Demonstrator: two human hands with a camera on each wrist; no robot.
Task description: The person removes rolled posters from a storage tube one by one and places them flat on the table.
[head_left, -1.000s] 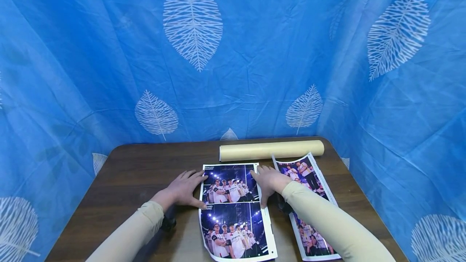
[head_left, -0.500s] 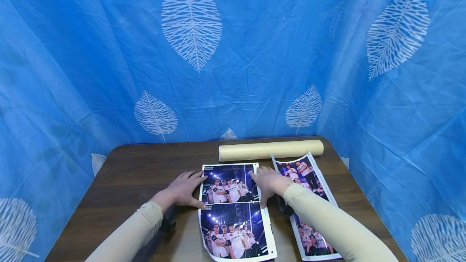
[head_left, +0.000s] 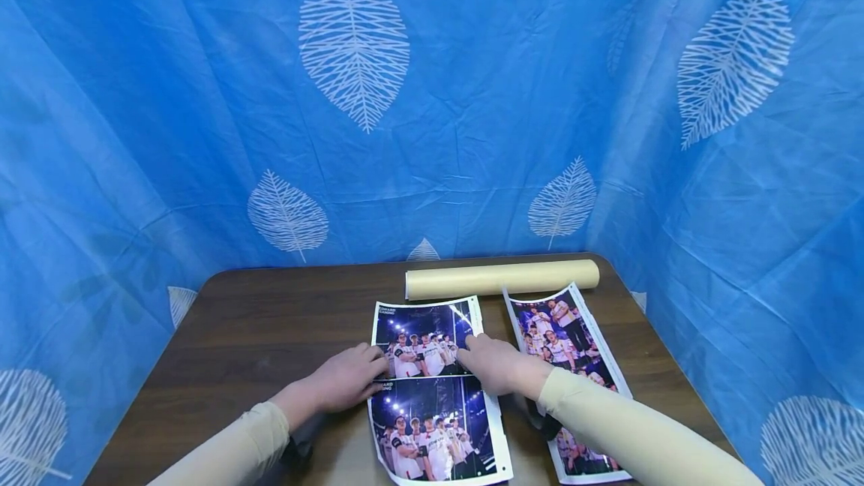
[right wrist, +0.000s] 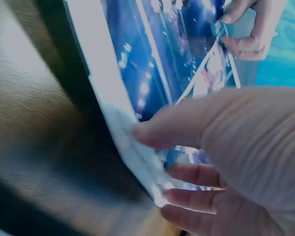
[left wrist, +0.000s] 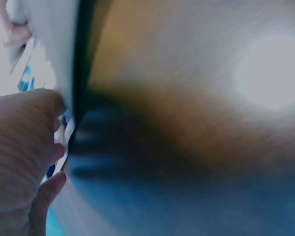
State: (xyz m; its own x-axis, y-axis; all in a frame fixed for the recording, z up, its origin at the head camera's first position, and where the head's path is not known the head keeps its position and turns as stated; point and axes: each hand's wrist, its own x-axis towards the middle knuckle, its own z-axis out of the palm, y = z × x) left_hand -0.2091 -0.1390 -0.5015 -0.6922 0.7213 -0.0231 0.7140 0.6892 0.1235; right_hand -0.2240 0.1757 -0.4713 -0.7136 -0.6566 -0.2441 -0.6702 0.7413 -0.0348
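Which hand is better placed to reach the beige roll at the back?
Right, probably. The right hand grips the middle photo sheet below the roll; the left hand sits farther left.

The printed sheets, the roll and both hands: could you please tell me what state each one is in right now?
Middle photo sheet: far end lifted off the table, gripped at both side edges.
Right photo sheet: lying flat, untouched.
Paper roll: rolled up, lying on its side.
Left hand: pinching the sheet's left edge.
Right hand: pinching its right edge.
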